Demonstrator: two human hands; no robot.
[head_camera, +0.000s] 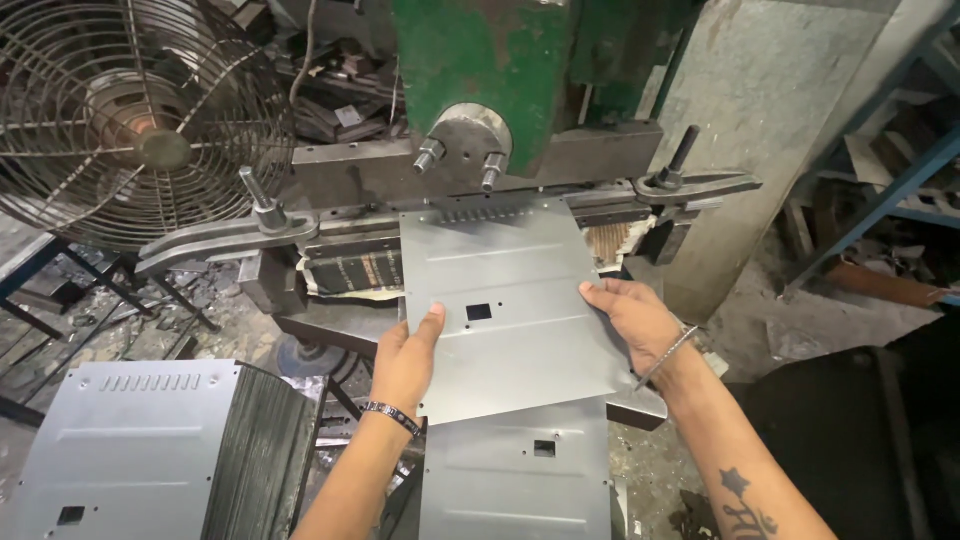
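**Fingers close to the press, sheet edges in our palms**

Our left hand (408, 358) is clamped on the left edge of the grey metal sheet (510, 300), thumb lying flat on top near the small square cutout, fingers hidden underneath. Our right hand (632, 320) grips the right edge the same way, thumb on top, fingers curled under. So both hands are closed narrow around the sheet, nothing wide open. The sheet itself sits tilted, its louvred far edge up against the die bed of the green press (480, 60), the near edge hanging over toward us.

What could go wrong, as we see it: bare hands on thin cut steel, so a slip along an edge would probably slice a palm. The far end is right under the ram, and if we push further in, fingertips could end up near the pinch zone. The sheet also bows a bit, so it may seat crooked.

Around us: a stack of finished panels (130, 450) lower left, another panel (515, 480) below the sheet, a caged fan (140, 120) upper left, clamp bars (225, 240) on the bed.
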